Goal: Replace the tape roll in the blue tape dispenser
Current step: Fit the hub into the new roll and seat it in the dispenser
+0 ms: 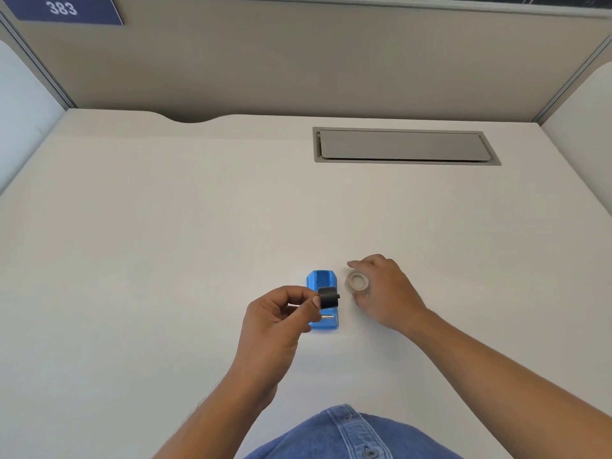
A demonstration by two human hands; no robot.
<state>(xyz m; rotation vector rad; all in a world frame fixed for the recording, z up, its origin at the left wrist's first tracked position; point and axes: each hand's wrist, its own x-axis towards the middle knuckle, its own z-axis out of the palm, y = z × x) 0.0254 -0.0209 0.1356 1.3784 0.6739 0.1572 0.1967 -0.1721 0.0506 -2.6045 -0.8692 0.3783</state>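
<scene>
The blue tape dispenser (pixel 322 282) lies on the white desk (pixel 165 243), a little in front of me. My left hand (pixel 276 321) pinches a black spool core (pixel 329 298) between thumb and forefinger and holds it just above the dispenser's middle. Its lower part is partly hidden behind that hand. Right of the dispenser, my right hand (pixel 387 293) grips a clear tape roll (pixel 357 282) with its fingers curled around the rim, low over the desk. The roll's open centre faces up.
A grey cable hatch (pixel 405 146) is set into the desk at the back right. Beige partition walls (pixel 298 61) close the desk off behind and at both sides. A blue sign reading 383 (pixel 63 8) hangs top left.
</scene>
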